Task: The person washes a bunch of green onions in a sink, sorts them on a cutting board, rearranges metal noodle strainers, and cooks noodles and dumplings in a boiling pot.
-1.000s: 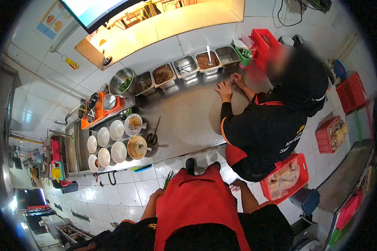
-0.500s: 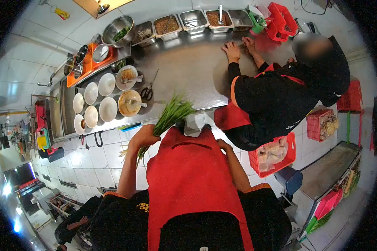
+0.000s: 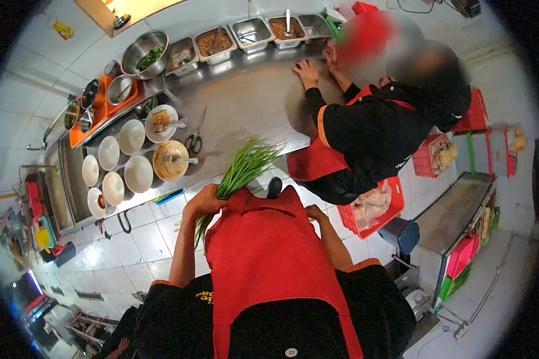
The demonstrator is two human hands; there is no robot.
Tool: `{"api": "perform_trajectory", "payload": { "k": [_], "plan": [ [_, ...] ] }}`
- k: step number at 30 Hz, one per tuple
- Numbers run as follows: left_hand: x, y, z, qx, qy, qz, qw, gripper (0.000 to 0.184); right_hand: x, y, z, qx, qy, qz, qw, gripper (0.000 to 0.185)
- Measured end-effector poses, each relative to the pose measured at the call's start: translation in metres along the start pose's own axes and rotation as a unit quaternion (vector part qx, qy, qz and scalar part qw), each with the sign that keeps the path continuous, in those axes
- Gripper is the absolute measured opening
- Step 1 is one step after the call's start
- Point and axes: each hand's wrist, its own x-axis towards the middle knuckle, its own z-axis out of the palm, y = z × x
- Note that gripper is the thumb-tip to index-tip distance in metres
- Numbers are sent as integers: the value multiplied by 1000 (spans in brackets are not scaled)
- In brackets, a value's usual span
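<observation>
From my remote seat I see wide red apron (image 3: 269, 257) over black shirt (image 3: 395, 305). Two red straps (image 3: 221, 341) run up sides of bib. Dark curved line (image 3: 272, 209) crosses lower apron; crease or slit, can't tell. Short sleeves, orange trim (image 3: 368, 264) at hems. Yellow lettering (image 3: 205, 295) on left chest, partly hidden by apron. Round white button (image 3: 290, 352) at chest. Dark shoe (image 3: 274, 187) past apron.

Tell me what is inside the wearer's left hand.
The left hand holds a bunch of long green stalks, showing above and below it; the gripped part is covered.
</observation>
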Motion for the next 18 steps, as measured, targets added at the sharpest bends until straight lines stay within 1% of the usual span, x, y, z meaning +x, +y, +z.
{"api": "perform_trajectory", "payload": {
  "k": [1,2,3,5,6,7,9,13,14,15,16,17,18],
  "plan": [
    [1,-2,-1,-3,12,14,1000,26,-10,8,9,-24,11,3,1000,38],
    [0,0,-3,-22,0,2,1000,23,-10,21,15,149,-40,69,986,42],
    [1,0,-4,-21,-5,7,1000,23,7,23,14,5,-53,-41,998,48],
    [3,-1,-7,-20,-9,-15,1000,22,53,72,33,-39,28,-87,995,50],
    [3,0,-8,-28,-12,-8,1000,21,-42,-35,-4,119,-14,32,992,51],
    [4,3,-9,-24,-16,-4,1000,21,-42,-40,-3,120,16,10,993,53],
    [4,9,-10,-31,1,8,999,20,-39,-50,-1,100,34,-10,994,52],
    [11,19,-12,-6,-27,29,999,18,-26,-44,8,133,35,-26,990,54],
    [16,17,-10,-43,-41,37,998,17,-26,-38,12,128,37,-34,991,54],
    [19,16,-10,-38,-38,39,998,17,-25,-33,15,121,38,-44,991,54],
    [19,22,-10,-21,-41,41,998,17,-24,-29,17,92,45,-27,994,53],
    [20,28,-10,-4,-43,42,998,17,-25,-24,18,117,37,-8,992,51],
    [21,32,-11,1,-39,45,998,17,-26,-19,17,104,28,-5,994,49]
  ]
}}
